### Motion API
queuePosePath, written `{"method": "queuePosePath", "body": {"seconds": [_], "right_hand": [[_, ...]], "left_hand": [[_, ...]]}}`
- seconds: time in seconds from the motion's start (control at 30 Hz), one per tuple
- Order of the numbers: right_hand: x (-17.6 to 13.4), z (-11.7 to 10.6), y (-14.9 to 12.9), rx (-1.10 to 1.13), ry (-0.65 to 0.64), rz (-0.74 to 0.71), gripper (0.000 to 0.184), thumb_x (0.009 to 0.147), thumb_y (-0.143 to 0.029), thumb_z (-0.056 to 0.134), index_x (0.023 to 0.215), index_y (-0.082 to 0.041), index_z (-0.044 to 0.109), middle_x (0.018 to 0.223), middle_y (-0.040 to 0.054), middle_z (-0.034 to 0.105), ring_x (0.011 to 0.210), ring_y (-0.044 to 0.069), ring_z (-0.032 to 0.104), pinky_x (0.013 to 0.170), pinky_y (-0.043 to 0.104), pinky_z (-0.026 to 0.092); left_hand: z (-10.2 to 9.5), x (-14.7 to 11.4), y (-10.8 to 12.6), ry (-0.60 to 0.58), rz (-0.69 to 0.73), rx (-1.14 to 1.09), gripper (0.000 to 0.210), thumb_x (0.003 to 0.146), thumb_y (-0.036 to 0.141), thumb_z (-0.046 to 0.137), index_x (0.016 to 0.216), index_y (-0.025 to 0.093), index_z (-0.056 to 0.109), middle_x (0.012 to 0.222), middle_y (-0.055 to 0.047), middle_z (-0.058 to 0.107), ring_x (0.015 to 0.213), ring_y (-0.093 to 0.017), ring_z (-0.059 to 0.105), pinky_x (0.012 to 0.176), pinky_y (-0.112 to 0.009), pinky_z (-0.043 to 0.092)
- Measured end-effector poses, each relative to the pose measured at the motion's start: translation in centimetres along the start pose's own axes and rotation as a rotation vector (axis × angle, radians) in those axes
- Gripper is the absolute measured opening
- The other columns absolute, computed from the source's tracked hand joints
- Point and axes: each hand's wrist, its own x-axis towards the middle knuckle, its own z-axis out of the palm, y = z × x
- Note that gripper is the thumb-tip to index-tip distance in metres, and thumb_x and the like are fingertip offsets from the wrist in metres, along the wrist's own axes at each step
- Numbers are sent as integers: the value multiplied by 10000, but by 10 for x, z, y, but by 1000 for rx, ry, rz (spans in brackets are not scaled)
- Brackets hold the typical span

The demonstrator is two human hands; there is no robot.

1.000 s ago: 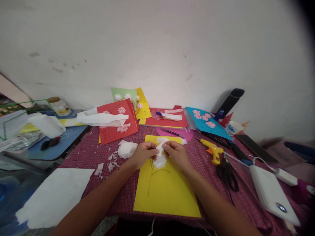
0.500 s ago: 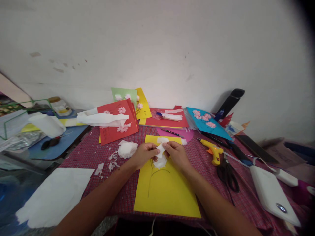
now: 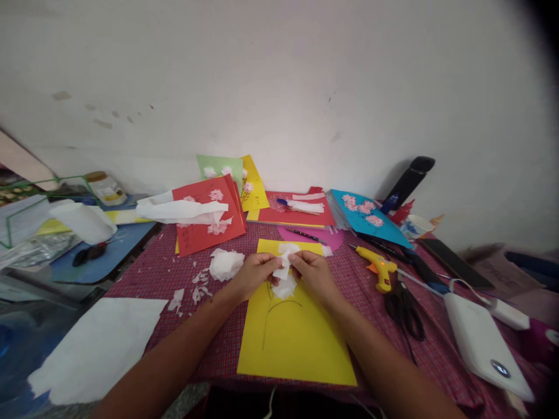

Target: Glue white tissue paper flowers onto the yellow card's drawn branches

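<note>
A small piece of white tissue paper [image 3: 283, 269] is pinched between my left hand [image 3: 257, 274] and my right hand [image 3: 313, 273], thumbs and fingers closed on it from both sides. Beneath them lies a yellow sheet [image 3: 301, 343] with thin dark curved lines drawn on it. More white tissue [image 3: 283, 289] rests on the sheet just under the fingers, and I cannot tell whether it is stuck down. A crumpled wad of white tissue [image 3: 226, 265] sits left of my left hand, with torn scraps [image 3: 201, 291] beside it.
Right of the sheet lie a yellow glue gun [image 3: 379, 269], black scissors [image 3: 404, 311] and a white power bank [image 3: 484, 343]. Red cards [image 3: 205, 238] with pink tissue flowers and a blue card [image 3: 373, 224] stand toward the wall. A large white sheet [image 3: 98, 349] hangs over the left edge.
Both hands stay over the yellow sheet. The fingers shift slightly on the tissue piece, and its angle changes a little. The other things have not moved.
</note>
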Motion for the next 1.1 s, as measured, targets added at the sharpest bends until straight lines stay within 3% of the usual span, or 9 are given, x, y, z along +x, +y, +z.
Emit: {"method": "queuePosePath", "body": {"seconds": [0.2,0.33,0.47,0.57,0.67,0.73,0.93,1.1], "right_hand": [[1,0,2,4,22,2,339,850,-436,600,630,-181,564,541,-28,527,490,107,429,492,242,316],[1,-7,-2,50,69,-38,326,856,-422,589,636,-184,558,532,-36,515,496,104,424,508,240,318],[1,-15,-6,-8,-121,35,292,827,-380,599,613,-186,553,489,-53,464,458,94,364,475,241,252],[1,-15,-2,-214,-248,20,223,790,-307,599,603,-188,577,533,-38,501,487,106,403,490,244,272],[2,-12,4,-453,-151,-156,90,744,-223,609,662,-196,636,657,0,600,598,139,491,555,254,327],[3,-10,7,-492,-43,-218,54,752,-223,611,717,-201,646,699,13,617,640,151,509,578,257,345],[4,-3,10,-222,-36,-105,188,811,-370,616,857,-188,620,718,-6,574,626,138,495,562,248,386],[4,1,10,-187,-19,-34,230,764,-356,647,653,-193,528,600,-41,479,543,110,404,501,235,323]], "left_hand": [[1,-1,4,-4,23,4,279,742,391,735,791,121,685,723,-31,647,568,-106,594,576,-240,479],[0,1,7,106,52,-77,210,690,285,731,820,125,686,783,-36,666,587,-115,609,591,-257,496],[-2,3,5,263,97,-68,193,667,198,682,850,136,664,665,-3,646,563,-104,591,586,-233,476],[-4,5,4,297,123,-20,214,686,187,653,895,144,641,618,17,625,550,-98,577,578,-223,465],[-3,6,3,286,158,28,255,684,175,644,937,147,629,690,19,630,568,-96,585,586,-228,478],[-2,6,2,263,171,49,298,683,175,647,979,150,620,753,12,637,585,-97,592,591,-236,491],[2,3,2,135,188,76,346,723,196,654,1058,149,586,802,9,608,643,-102,606,620,-242,501],[5,0,6,99,183,74,351,708,209,683,1040,147,589,750,33,568,604,-86,581,588,-221,467]]}}
